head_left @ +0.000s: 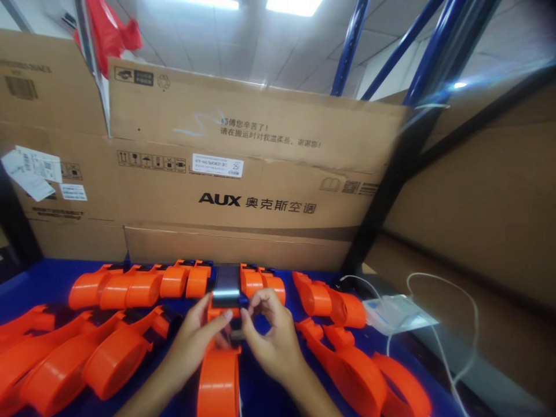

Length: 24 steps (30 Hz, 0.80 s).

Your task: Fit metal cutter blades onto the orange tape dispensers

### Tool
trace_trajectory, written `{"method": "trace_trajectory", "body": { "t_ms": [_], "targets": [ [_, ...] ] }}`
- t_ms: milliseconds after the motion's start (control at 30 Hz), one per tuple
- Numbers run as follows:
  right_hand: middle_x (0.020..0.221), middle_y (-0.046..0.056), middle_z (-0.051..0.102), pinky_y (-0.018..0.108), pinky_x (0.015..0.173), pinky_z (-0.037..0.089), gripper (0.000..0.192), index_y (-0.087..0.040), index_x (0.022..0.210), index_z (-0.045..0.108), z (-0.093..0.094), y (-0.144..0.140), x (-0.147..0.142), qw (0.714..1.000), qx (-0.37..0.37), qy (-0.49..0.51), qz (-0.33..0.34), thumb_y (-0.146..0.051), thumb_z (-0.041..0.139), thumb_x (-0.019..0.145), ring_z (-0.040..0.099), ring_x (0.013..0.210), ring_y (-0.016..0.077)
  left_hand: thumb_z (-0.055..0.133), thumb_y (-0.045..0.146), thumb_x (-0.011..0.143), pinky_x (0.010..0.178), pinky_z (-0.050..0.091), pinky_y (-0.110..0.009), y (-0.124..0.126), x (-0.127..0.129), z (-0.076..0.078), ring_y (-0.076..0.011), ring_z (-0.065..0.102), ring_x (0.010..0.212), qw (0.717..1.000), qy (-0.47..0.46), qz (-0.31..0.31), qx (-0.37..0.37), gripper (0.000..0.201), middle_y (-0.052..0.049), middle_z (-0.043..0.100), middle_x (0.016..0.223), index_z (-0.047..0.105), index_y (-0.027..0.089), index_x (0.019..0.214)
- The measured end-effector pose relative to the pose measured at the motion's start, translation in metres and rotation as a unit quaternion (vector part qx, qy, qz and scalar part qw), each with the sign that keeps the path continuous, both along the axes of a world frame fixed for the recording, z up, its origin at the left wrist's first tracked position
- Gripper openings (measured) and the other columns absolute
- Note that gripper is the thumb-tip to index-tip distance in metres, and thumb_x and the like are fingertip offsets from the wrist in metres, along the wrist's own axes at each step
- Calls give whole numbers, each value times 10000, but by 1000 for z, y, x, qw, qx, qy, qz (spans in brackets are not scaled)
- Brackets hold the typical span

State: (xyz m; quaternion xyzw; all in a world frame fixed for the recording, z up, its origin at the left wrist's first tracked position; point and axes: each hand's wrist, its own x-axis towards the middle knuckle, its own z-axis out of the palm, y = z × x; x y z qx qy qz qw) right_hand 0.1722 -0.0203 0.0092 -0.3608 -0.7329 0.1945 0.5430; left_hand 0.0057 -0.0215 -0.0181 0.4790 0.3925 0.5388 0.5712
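Two bare hands meet at mid-view on my feed, working over one dark block (226, 284) with a shiny grey face, which stands at the head of one orange band (218, 382) between them, above a blue surface (260, 399). My left hand (202, 330) is closed on the piece, its thumb across the orange strip just under the block and its fingers at the left edge. My right hand (275, 333) has thumb and forefinger drawn nearly together at the block's lower right corner; I cannot tell whether anything is pinched there.

Around them I count five rolled bands (143, 289) in the back row to the left, and two more bands (251, 284) just right of the block. Farther right lie two smaller-looking loops (316, 300), with two larger loops (356, 370) nearer me. At front left I make out at least three long bands (117, 362), overlapping and partly cut off.

As for containers, one clear plastic bag (402, 313) lies at right beside a white cable (476, 324); I cannot make out its contents. Opened-out cardboard (174, 202) stands behind everything, bearing one white label (217, 165) near its middle.
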Motion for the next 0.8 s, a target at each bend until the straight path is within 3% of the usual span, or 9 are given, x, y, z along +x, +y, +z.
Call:
{"method": "trace_trajectory", "body": {
  "t_ms": [433, 800],
  "targets": [
    [798, 6, 552, 260, 637, 411, 144, -229, 829, 462, 5, 3, 11, 993, 58, -97, 33, -110, 514, 890, 528, 705, 159, 704, 435, 866, 578, 543, -264, -2, -1, 1, -134, 646, 545, 1000, 9, -5, 20, 363, 15, 640, 724, 628, 169, 1102],
    [793, 25, 552, 291, 665, 390, 166, -226, 789, 468, 7, 4, 14, 985, 36, -162, 49, -178, 514, 941, 528, 750, 185, 719, 431, 852, 582, 560, -268, -3, 2, 5, -151, 656, 587, 1000, 0, -9, 28, 400, -19, 685, 781, 638, 174, 1148]
  ]
}}
